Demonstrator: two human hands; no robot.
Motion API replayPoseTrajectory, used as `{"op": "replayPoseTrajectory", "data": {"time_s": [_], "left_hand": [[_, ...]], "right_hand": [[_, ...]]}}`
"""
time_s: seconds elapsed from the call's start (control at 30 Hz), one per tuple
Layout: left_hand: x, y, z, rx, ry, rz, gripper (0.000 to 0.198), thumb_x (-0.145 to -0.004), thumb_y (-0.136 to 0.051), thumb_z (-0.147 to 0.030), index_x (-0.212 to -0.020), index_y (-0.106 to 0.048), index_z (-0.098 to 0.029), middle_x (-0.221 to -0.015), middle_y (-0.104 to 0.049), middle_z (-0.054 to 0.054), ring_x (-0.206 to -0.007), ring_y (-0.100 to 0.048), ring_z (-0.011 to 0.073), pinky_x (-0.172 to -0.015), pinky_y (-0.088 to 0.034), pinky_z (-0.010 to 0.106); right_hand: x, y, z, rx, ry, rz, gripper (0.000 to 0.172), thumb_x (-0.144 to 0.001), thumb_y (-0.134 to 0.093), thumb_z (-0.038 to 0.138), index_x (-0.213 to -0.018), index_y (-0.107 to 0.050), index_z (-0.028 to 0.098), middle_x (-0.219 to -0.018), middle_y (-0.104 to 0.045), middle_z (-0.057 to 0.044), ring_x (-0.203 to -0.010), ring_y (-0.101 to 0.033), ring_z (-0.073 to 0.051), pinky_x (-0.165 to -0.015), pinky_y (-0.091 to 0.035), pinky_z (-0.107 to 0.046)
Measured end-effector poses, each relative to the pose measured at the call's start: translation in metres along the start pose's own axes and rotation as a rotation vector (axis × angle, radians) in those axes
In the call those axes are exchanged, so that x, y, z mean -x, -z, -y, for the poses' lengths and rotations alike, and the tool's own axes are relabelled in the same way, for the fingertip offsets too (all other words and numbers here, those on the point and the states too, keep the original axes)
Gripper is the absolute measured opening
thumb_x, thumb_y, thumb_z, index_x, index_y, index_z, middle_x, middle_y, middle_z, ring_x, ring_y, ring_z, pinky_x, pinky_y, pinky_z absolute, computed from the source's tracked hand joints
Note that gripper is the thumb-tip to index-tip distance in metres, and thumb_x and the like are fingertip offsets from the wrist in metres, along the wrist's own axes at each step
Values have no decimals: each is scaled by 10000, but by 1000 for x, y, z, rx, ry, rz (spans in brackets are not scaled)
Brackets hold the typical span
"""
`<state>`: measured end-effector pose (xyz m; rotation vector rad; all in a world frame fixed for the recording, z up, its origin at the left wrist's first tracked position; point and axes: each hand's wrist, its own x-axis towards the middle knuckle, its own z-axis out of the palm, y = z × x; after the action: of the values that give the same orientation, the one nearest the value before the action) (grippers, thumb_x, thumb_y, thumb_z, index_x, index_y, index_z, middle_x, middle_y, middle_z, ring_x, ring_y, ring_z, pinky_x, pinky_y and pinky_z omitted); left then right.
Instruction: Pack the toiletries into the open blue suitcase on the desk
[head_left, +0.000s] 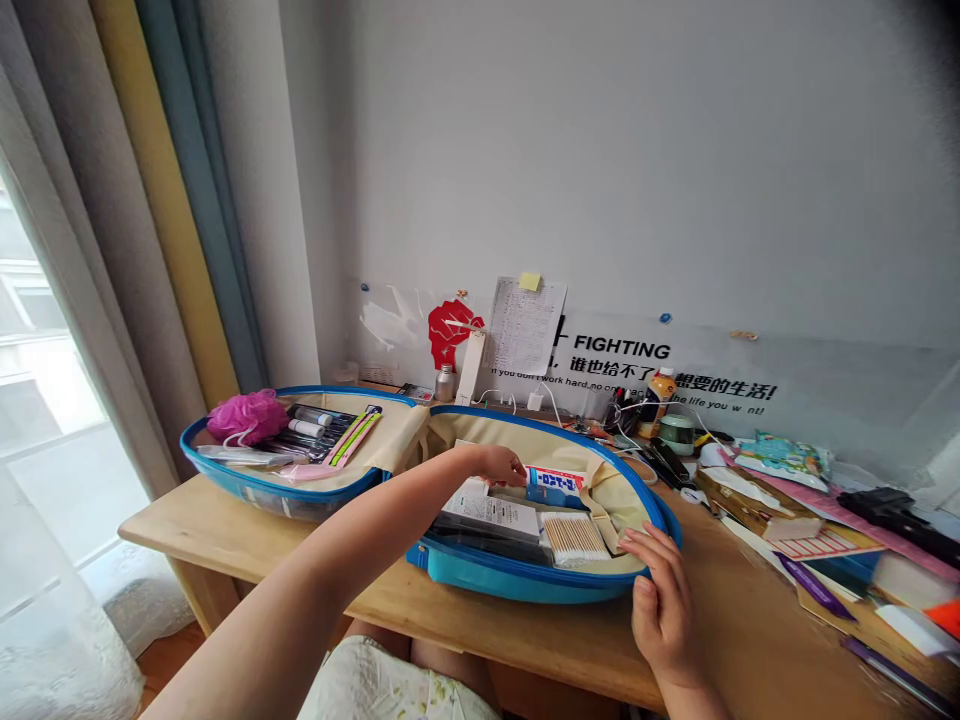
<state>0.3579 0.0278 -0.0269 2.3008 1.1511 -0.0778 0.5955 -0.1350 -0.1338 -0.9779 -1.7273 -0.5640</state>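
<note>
An open blue suitcase (487, 583) with a cream lining lies on the table, its two halves spread left and right. My left hand (501, 466) reaches into the right half, fingers curled at the left end of a blue, white and red package (556, 487). Below it in the same half lie a white printed box (491, 513) and a clear pack of cotton swabs (576, 538). My right hand (664, 600) rests open on the suitcase's right rim, fingers outstretched. The left half holds a pink bath puff (247, 415), white-capped tubes (307, 428) and a pink-and-green pack (352, 437).
Clutter covers the right of the wooden table (750, 620): a purple pen (816, 586), a green-lidded jar (677, 434), an orange bottle (656, 402) and papers. A white power strip (471, 368) leans behind the suitcase. Curtains (112, 200) hang at left.
</note>
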Motion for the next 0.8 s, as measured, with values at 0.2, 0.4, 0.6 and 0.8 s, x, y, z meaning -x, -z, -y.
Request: {"op": "replayPoseTrajectory", "data": {"time_s": [0.2, 0.4, 0.6, 0.8], "left_hand": [[0, 0, 3, -42, -7, -44, 348, -930, -477, -289, -1206, -673, -210, -1042, -740, 38, -776, -652, 119, -681, -501, 206], [-1, -5, 3, -197, -31, -124, 261, -904, -586, -368, -1075, -742, -247, -1060, -743, 38, -965, -660, 189, -817, -486, 242], [-1, -8, -2, -347, -33, -86, 158, -825, -681, -307, -916, -775, -217, -966, -756, 86, -969, -674, 264, -857, -507, 348], [-5, -9, -3, -443, -1, -29, 166, -829, -684, -326, -912, -778, -217, -959, -758, 89, -973, -682, 268, -860, -525, 378]], "right_hand": [[3, -2, -2, -25, -11, -9, 334, -995, -345, 351, -1147, -607, 209, -1091, -644, -121, -1206, -552, -298, -959, -472, -525], [3, -2, -3, -14, -6, -5, 338, -1001, -329, 343, -1144, -600, 202, -1088, -638, -121, -1205, -549, -298, -954, -463, -520], [1, -2, -1, -16, -8, -21, 348, -1000, -332, 364, -1127, -615, 206, -1082, -647, -117, -1193, -561, -297, -944, -474, -510], [-1, -1, 0, 0, 8, -17, 345, -999, -327, 346, -1128, -612, 201, -1076, -647, -117, -1194, -563, -294, -941, -483, -502]]}}
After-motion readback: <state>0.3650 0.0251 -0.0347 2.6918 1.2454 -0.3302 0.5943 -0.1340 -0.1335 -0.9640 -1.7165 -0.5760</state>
